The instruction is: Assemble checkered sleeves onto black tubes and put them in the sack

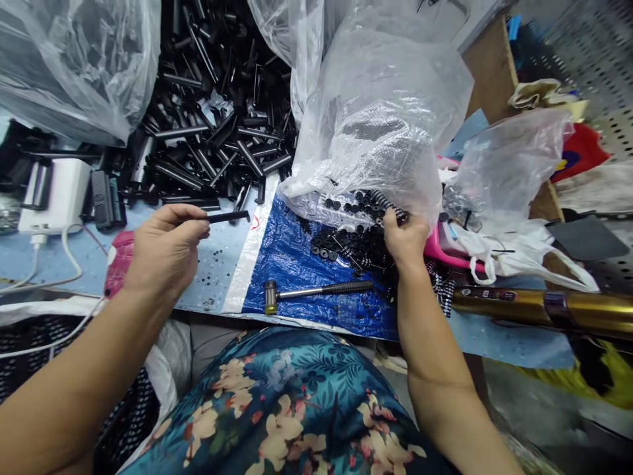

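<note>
My left hand (pixel 165 249) pinches a thin black rod (pixel 228 216) that points to the right over the blue bench. My right hand (pixel 405 239) reaches into a heap of small black washers (pixel 346 241) lying on a blue tarp (pixel 291 264); its fingertips are closed on a small dark part at the mouth of a clear plastic bag (pixel 380 112), and I cannot make out what that part is. A small hammer (pixel 316 290) with a black grip lies on the tarp between my two hands.
A big pile of black rods and tubes (pixel 217 125) fills the back of the bench. Another clear bag (pixel 69 66) sits at the far left, a white device with a cable (pixel 54 198) below it. A gold tube (pixel 544 307) lies at the right.
</note>
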{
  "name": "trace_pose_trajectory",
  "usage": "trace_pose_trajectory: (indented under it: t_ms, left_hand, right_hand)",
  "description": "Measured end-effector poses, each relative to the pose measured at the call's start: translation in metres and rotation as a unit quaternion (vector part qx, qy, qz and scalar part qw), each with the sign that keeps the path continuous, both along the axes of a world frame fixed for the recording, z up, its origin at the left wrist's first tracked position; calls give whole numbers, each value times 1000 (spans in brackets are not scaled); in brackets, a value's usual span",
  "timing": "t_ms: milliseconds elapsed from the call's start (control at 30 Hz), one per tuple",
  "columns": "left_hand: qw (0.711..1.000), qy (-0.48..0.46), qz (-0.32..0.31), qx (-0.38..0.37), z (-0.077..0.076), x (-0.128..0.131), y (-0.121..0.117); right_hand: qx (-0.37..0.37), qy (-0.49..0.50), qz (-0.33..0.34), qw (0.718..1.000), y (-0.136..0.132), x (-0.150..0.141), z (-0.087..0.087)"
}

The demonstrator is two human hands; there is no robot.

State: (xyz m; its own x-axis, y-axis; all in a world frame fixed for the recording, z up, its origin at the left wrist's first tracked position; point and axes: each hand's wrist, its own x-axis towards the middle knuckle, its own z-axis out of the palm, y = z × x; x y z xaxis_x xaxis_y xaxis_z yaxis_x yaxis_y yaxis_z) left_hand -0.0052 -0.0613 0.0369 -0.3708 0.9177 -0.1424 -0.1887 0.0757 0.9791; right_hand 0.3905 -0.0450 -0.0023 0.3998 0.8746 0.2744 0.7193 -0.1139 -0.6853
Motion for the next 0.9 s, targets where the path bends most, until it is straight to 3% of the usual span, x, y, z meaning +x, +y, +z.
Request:
trace_pose_trajectory:
  t_ms: [67,133,233,333,433,567,700,800,900]
  left_hand:
    - [996,-80,-37,-7,9,13,-5]
    - [985,-143,-97,-7,15,28,-12]
    - [969,-177,-171,-36,15,51,-26]
    - [964,-134,-221,-59,6,68,-39]
    - [961,-76,-262,-48,-2,76,-50]
    - [963,2,-269,-35,-3,86,-56]
    - [961,48,-272,15,-3,105,-57]
    - [952,53,-302,14,-4,115,-56]
    - [946,27,-321,-19,-1,110,-55]
  right_hand:
    - [46,128,8,991,-24,-23,-4]
    - [49,286,39,956,-41,-49,-5]
    - [-30,490,116,863,-54,-87,2]
    - [-108,621,165,758,-60,-114,13]
    - [-128,677,151,708,-67,-132,20]
    - [-106,682,140,710,-76,-149,23]
    - [-37,669,101,736,-79,-165,20]
    - [-18,583,143,800,-80,-165,14]
    - [48,366,270,889,-81,-149,7]
